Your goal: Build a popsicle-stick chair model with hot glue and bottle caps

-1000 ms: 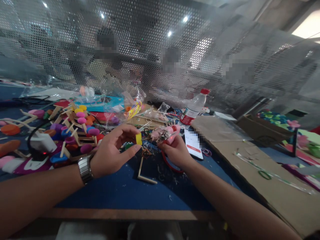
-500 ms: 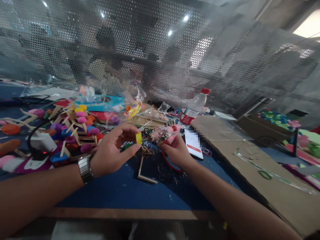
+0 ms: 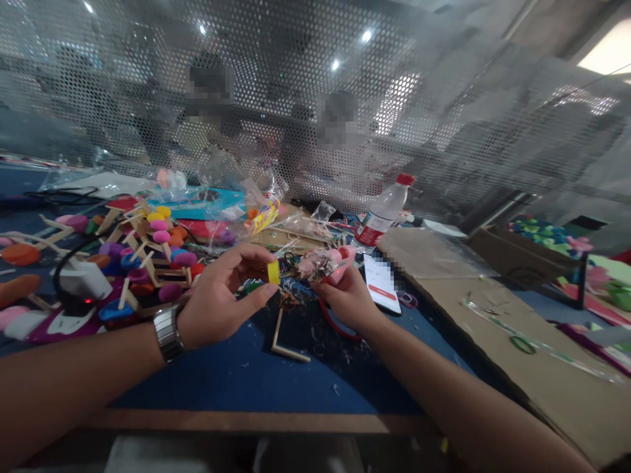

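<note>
Between the thumb and fingers of my left hand (image 3: 224,299) is a small yellow disc-like piece (image 3: 273,272), held edge-on. My right hand (image 3: 348,299) grips a pink object (image 3: 340,261) whose kind I cannot make out; its far end carries pale, frayed bits, and my fingers cover part of it. The two held things are a short way apart. Below them, two thin wooden sticks (image 3: 290,353) lie joined in an L shape on the blue tabletop (image 3: 227,387). A red curved band (image 3: 340,327) passes under my right hand. Loose shreds and threads (image 3: 290,299) are scattered between my hands.
Colourful pieces on wooden sticks (image 3: 148,263) crowd the left, beside a white plug (image 3: 81,279). A red-capped bottle (image 3: 382,213) and a lit phone (image 3: 380,284) stand and lie beyond my right hand. Cardboard (image 3: 473,315) covers the right side; a perforated screen (image 3: 296,98) rises behind.
</note>
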`<state>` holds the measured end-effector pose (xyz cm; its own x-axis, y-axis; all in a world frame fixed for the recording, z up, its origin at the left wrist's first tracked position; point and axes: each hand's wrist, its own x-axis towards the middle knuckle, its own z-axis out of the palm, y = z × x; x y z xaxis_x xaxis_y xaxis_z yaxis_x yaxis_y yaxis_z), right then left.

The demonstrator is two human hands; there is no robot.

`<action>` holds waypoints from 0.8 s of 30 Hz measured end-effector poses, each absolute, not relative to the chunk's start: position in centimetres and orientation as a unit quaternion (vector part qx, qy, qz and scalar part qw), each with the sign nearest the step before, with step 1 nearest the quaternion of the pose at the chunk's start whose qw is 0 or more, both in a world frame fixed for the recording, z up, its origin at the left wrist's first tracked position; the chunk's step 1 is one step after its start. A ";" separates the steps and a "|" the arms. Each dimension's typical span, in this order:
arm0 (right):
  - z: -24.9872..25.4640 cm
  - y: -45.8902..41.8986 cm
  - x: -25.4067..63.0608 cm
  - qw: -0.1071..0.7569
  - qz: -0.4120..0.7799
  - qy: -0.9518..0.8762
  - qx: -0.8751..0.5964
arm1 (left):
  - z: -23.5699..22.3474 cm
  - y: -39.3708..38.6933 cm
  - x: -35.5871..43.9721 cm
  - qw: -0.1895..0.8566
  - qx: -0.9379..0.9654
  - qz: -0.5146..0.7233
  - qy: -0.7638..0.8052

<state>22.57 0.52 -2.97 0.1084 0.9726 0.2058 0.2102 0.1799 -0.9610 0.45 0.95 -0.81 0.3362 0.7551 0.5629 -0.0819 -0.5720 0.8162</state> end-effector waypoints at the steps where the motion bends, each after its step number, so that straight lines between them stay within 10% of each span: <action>1: -3.0 0.5 22.6 0.527 0.361 -0.559 -0.528 | -0.8 1.0 0.4 0.398 0.714 0.525 0.235; 24: -3.3 0.6 22.7 0.540 0.368 -0.540 -0.531 | -0.8 1.0 0.4 0.396 0.717 0.526 0.228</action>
